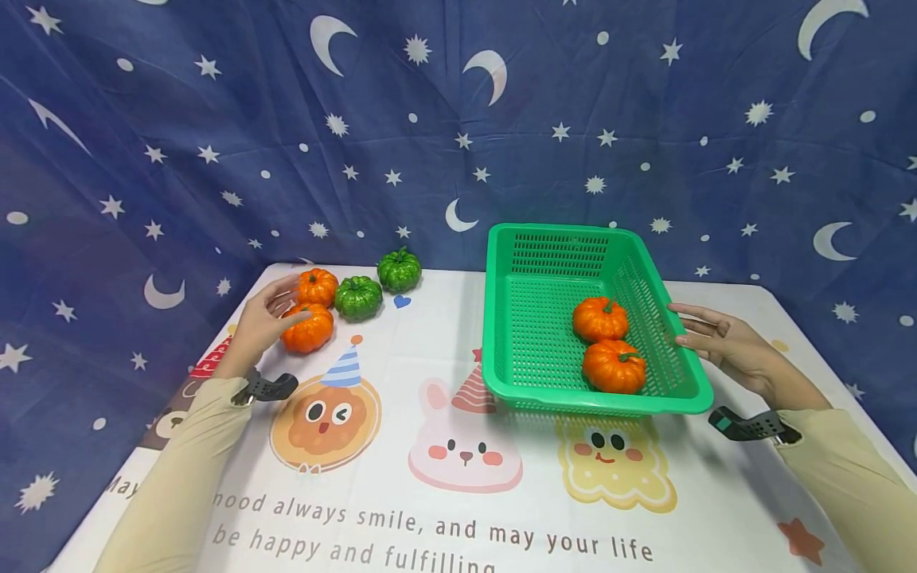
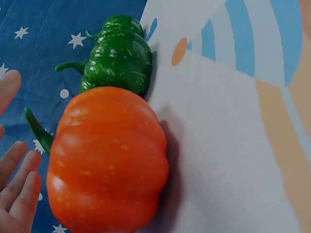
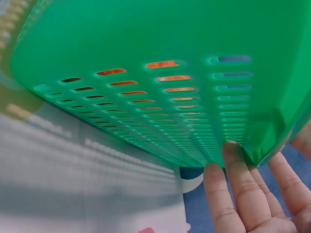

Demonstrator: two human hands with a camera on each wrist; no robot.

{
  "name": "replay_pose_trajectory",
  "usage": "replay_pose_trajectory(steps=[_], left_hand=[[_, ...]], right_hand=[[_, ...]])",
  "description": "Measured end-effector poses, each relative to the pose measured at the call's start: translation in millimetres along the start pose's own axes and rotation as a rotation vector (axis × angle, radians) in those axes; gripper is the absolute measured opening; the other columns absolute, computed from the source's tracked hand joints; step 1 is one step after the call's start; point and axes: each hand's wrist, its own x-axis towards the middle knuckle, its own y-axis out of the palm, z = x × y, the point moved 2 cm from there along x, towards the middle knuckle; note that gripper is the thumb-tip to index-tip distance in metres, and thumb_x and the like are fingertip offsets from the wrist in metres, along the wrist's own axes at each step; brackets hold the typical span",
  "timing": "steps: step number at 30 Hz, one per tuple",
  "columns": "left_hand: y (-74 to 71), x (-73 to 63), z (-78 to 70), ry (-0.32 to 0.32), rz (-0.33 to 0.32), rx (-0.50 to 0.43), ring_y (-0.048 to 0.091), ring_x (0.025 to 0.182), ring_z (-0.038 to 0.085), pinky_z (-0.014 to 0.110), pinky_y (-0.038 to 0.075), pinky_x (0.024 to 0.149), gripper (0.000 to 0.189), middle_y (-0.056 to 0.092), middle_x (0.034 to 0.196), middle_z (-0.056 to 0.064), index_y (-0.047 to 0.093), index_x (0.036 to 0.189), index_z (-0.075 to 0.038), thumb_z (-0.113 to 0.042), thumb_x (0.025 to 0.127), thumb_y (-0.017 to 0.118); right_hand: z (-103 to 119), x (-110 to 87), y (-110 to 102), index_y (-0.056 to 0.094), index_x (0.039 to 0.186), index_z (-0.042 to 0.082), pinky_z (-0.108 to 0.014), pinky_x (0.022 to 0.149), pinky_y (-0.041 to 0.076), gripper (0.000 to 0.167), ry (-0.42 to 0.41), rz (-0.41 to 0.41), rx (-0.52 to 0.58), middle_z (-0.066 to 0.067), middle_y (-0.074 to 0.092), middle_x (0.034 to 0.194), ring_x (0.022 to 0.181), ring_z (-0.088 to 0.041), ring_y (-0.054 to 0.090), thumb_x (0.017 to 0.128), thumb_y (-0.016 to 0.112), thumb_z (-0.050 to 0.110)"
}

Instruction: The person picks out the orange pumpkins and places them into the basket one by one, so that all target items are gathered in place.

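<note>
At the left end of the table my left hand (image 1: 259, 322) reaches around the side of the nearer orange pumpkin (image 1: 308, 329), thumb and fingers spread. In the left wrist view a gap shows between those fingers (image 2: 22, 194) and the orange pumpkin. A second orange pumpkin (image 1: 318, 285) lies just behind it. My right hand (image 1: 727, 346) is at the right rim of a green plastic basket (image 1: 530, 318), and in the right wrist view its straight fingers (image 3: 245, 194) touch the outer wall. Inside the basket are two orange pumpkins, one farther (image 1: 598, 320) and one nearer (image 1: 614, 368).
Two green pumpkins, one closer (image 1: 358, 299) and one at the back edge (image 1: 399, 270), sit right of the orange pair. A white tablecloth (image 1: 401, 374) with cartoon prints covers the table. Behind it hangs a blue curtain (image 1: 401, 159) with moons and stars.
</note>
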Motion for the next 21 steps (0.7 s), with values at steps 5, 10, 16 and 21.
replay_pose_trajectory(steps=[5, 10, 16, 21], left_hand=[[-0.5, -1.4, 4.2, -0.011, -0.025, -0.002, 0.041, 0.13, 0.037, 0.033, 0.035, 0.11, 0.068, 0.037, 0.146, 0.024, 0.033, 0.144, 0.002, -0.006, 0.085, 0.067], [-1.7, -2.1, 8.1, -0.041, -0.03, 0.014, 0.038, 0.133, 0.037, 0.041, 0.032, 0.111, 0.071, 0.034, 0.148, 0.023, 0.031, 0.145, 0.0, -0.008, 0.085, 0.068], [-3.5, -4.1, 11.7, -0.039, -0.023, 0.025, 0.035, 0.135, 0.039, 0.047, 0.03, 0.111, 0.072, 0.032, 0.15, 0.022, 0.031, 0.145, 0.0, -0.006, 0.084, 0.068], [-4.2, -6.2, 15.8, -0.05, -0.004, 0.059, 0.032, 0.136, 0.039, 0.049, 0.026, 0.113, 0.074, 0.031, 0.15, 0.023, 0.03, 0.146, 0.001, -0.009, 0.084, 0.069]], right_hand=[[0, 0.0, 0, 0.038, 0.139, 0.023, -0.01, 0.082, 0.049, 0.056, 0.0, 0.0, -0.011, 0.02, 0.043, 0.119, 0.1, 0.011, 0.055, 0.091, 0.06, 0.005], [-1, 0.2, 0, 0.035, 0.142, 0.022, -0.009, 0.083, 0.048, 0.059, 0.009, 0.003, -0.021, 0.02, 0.041, 0.119, 0.1, 0.011, 0.055, 0.091, 0.059, 0.005], [-1, 0.3, -1, 0.03, 0.147, 0.021, -0.008, 0.083, 0.046, 0.064, 0.02, 0.007, -0.042, 0.017, 0.036, 0.124, 0.101, 0.011, 0.053, 0.092, 0.059, 0.007], [-1, 1.1, -2, 0.03, 0.147, 0.023, -0.008, 0.083, 0.045, 0.064, 0.023, 0.007, -0.05, 0.017, 0.036, 0.125, 0.102, 0.011, 0.053, 0.092, 0.059, 0.007]])
